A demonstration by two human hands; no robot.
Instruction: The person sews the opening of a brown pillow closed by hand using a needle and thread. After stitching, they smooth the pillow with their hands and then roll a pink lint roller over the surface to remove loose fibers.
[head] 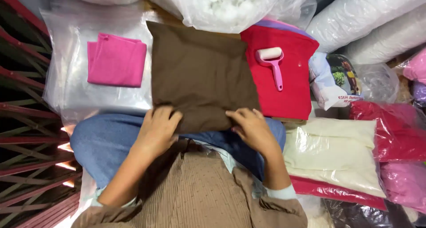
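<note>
I have my left hand (157, 128) and right hand (250, 128) pinching the near edge of the brown cushion cover (202, 75) lying across my lap, fingers clamped on its cloth, apparently closing its opening.

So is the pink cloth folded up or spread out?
Folded. The pink cloth lies as a small neat square with layered edges on clear plastic sheeting, left of the brown cushion cover that both hands touch.
</note>
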